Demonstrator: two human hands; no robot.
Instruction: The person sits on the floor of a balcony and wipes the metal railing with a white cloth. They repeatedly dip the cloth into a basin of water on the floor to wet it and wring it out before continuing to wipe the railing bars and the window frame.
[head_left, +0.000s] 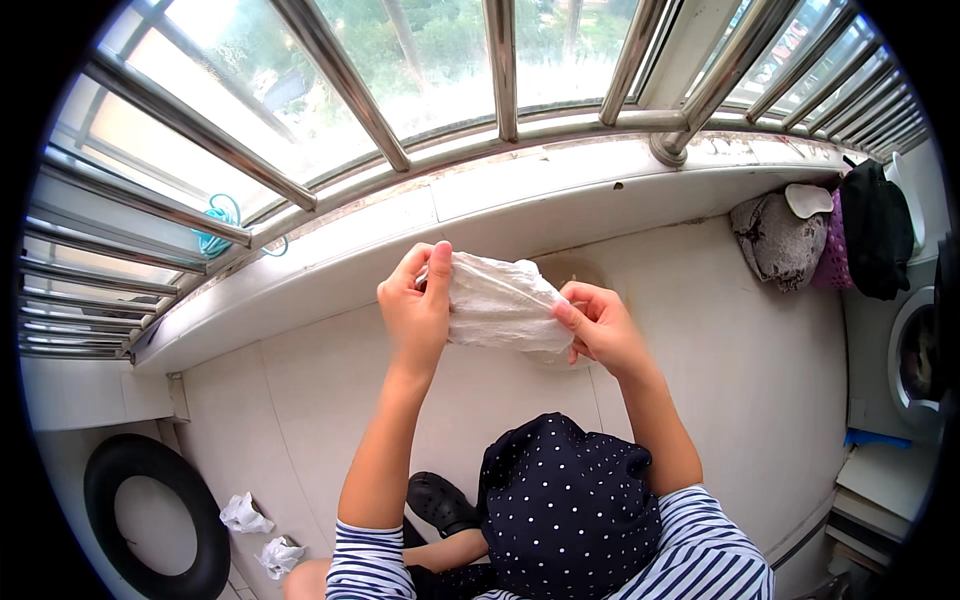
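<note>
A thin, creased white cloth (502, 304) is stretched between my two hands above the tiled floor. My left hand (415, 304) pinches its left end, with the thumb on top. At the right end, my right hand (604, 326) grips the edge between thumb and fingers. Behind the cloth and my right hand, a translucent round basin-like shape (574, 271) shows on the floor, mostly hidden. Below my hands, dark polka-dot fabric (566, 502) covers my bent leg, and a black clog (441, 501) is on my foot.
A low white ledge (525, 199) with metal railings (506, 75) runs along the window. On the left lie a black inner tube (101, 502) and two crumpled white wads (246, 514). Bags (784, 236) and a washing machine (911, 352) stand on the right.
</note>
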